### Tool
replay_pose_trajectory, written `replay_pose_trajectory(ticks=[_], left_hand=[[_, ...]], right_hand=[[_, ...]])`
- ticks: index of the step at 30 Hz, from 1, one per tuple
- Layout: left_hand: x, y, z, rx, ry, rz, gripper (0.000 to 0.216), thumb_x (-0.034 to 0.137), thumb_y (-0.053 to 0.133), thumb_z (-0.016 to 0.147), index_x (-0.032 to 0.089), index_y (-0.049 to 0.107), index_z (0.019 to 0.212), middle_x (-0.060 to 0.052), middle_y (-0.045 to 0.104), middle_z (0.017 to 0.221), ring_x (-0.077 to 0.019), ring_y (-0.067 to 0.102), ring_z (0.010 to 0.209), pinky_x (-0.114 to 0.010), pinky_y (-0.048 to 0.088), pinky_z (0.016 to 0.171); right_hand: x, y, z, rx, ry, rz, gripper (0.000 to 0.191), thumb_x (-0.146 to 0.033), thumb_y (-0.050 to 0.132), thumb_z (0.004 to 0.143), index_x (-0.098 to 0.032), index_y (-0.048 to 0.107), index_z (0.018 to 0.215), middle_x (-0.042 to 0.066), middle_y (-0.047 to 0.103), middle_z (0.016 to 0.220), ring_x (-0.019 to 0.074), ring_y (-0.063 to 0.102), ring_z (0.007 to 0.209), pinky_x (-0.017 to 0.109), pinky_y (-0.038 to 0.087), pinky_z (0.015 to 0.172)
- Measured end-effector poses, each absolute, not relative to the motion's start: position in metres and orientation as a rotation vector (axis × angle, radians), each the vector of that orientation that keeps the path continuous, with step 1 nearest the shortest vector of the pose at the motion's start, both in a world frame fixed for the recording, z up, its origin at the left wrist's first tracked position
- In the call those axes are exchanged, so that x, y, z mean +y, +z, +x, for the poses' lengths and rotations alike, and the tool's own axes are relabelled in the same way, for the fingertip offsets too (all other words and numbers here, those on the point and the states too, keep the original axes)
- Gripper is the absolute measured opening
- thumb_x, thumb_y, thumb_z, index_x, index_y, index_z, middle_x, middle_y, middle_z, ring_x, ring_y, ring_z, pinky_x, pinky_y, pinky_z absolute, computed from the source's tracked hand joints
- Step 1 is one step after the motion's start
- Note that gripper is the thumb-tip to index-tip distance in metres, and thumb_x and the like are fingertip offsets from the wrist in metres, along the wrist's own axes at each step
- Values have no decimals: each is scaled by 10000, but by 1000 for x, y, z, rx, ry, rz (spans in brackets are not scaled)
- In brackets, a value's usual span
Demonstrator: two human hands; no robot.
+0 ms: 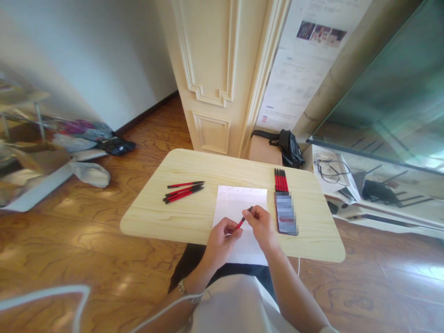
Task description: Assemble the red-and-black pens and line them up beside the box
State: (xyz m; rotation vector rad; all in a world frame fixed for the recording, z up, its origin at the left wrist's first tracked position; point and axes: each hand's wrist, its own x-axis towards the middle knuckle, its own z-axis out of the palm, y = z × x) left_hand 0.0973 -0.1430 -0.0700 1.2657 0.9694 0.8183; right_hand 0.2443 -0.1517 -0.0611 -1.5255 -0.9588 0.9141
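Observation:
A red pen with black ends [240, 224] is held slantwise between both hands, above a white sheet of paper [225, 203]. My left hand [224, 237] is closed on its lower end, and the fingers of my right hand [260, 223] pinch its upper black end. To the left of the paper lies a loose group of several red and black pens [183, 192]. On the right, several more such pens [281, 179] lie side by side, just beyond a phone [286, 213] whose screen is partly blurred.
The small light wooden table [145, 210] has rounded corners. Behind it stand a cream panelled door [211, 132] and a black bag [290, 147]. A low cabinet with cables [331, 169] is at the right. Bags and cardboard [45, 159] lie on the floor at left.

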Motion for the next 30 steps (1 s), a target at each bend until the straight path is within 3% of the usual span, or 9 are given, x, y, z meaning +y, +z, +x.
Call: replay_pose_trajectory(ticks=[4, 7, 9, 12, 16, 18, 23, 30], left_hand=[[-141, -66, 97, 872, 722, 1164, 196, 350, 644, 773, 165, 584, 795, -6, 621, 697, -142, 597, 660, -261, 470, 639], [-141, -60, 96, 831, 640, 1061, 238, 386, 645, 767, 160, 586, 810, -1, 620, 670, -146, 610, 636, -273, 484, 626], [-141, -58, 96, 826, 612, 1025, 259, 402, 651, 761, 157, 584, 813, -3, 625, 667, -152, 620, 640, -288, 495, 640], [-141, -59, 96, 824, 624, 1029, 254, 391, 659, 758, 157, 575, 810, -9, 631, 674, -152, 621, 642, -298, 501, 656], [-140, -63, 97, 869, 679, 1100, 223, 348, 683, 742, 160, 569, 783, -8, 637, 667, -143, 612, 635, -267, 484, 636], [-140, -64, 97, 856, 660, 1067, 229, 363, 669, 754, 159, 570, 792, -5, 632, 664, -145, 616, 632, -273, 492, 637], [-141, -63, 97, 828, 627, 1029, 269, 409, 639, 775, 151, 577, 818, -13, 632, 680, -154, 628, 636, -294, 510, 646], [-144, -69, 99, 859, 638, 1002, 253, 386, 654, 769, 145, 582, 799, -10, 624, 651, -141, 617, 613, -278, 505, 638]], right_hand=[[-153, -61, 243, -922, 946, -1513, 308, -450, 646, 754, -191, 521, 642, -42, 483, 551, 102, 410, 526, 238, 321, 507], [-155, -50, 245, -856, 1108, -1339, 276, -463, 570, 811, -200, 620, 880, 37, 645, 812, 146, 550, 696, 259, 403, 590], [-155, -44, 247, -796, 1185, -1257, 313, -464, 525, 838, -210, 629, 988, 69, 665, 932, 175, 585, 803, 278, 428, 633], [-153, -47, 247, -769, 1173, -1254, 253, -428, 578, 814, -195, 648, 884, 57, 671, 827, 167, 581, 751, 283, 424, 650], [-153, -56, 243, -723, 1057, -1295, 217, -364, 679, 752, -192, 563, 689, -15, 586, 643, 113, 493, 590, 251, 387, 591], [-154, -55, 243, -708, 1075, -1277, 217, -375, 657, 772, -194, 562, 702, -11, 587, 661, 120, 505, 620, 249, 389, 592], [-155, -50, 245, -692, 1196, -1181, 236, -387, 571, 831, -196, 640, 951, 59, 664, 867, 166, 568, 786, 280, 417, 654], [-152, -60, 244, -652, 1162, -1212, 175, -362, 660, 761, -189, 634, 760, 21, 635, 730, 138, 540, 682, 267, 409, 626]])
